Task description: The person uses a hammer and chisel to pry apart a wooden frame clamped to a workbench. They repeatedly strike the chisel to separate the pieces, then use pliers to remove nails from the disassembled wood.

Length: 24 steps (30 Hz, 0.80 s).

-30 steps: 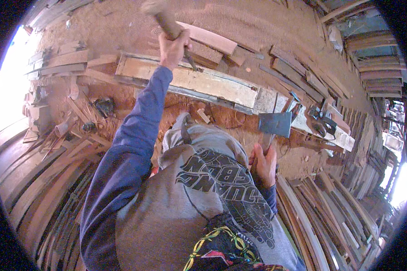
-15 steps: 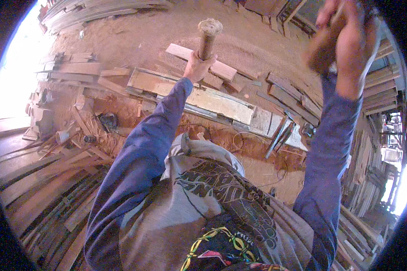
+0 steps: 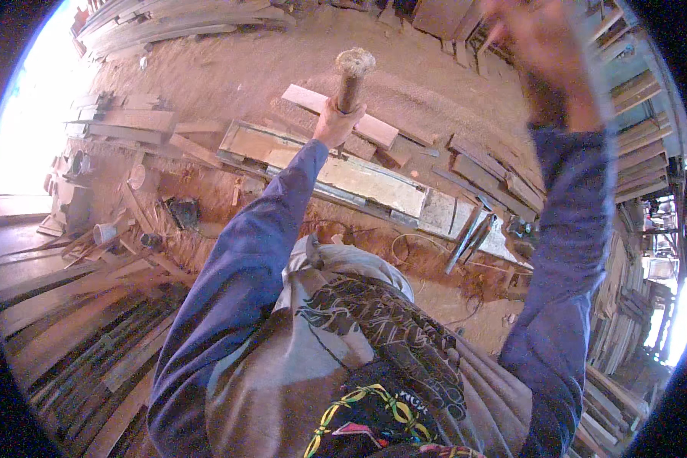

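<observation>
Left hand (image 3: 334,122) grips wooden handle (image 3: 351,76) (upright); right hand (image 3: 538,46) raised

Floor (image 3: 229,76): reddish sawdust-covered earth, long pale plank (image 3: 359,179) lying across it. Stacked boards (image 3: 69,336) lower left, timber racks (image 3: 649,153) along right. Strong daylight (image 3: 15,145) at left edge.

Over the second shown, the right hand (image 3: 546,57) rose from low beside the torso, near the flat metal blade (image 3: 466,238) on the workbench (image 3: 374,179), to a raised, motion-blurred position at the upper right, its sleeve extended upward. The left hand (image 3: 334,122) lifted slightly, and the wooden handle (image 3: 351,76) it gripped, previously tilted leftward, stood nearly upright.
</observation>
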### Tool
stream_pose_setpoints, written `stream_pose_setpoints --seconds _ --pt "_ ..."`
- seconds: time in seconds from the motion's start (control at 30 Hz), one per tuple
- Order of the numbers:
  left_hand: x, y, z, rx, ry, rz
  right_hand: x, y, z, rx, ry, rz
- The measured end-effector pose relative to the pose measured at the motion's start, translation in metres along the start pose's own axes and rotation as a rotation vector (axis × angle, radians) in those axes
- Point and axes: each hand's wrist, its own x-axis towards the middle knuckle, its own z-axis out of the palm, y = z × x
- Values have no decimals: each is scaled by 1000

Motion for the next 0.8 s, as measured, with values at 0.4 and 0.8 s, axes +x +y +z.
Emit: stream_pose_setpoints --seconds 0.4,0.8 --pt "15 -7 1 -24 -44 44 -36 13 81 -321 -199 -287" --pt "15 -52 10 68 55 205 7 1 1 375 88 21"
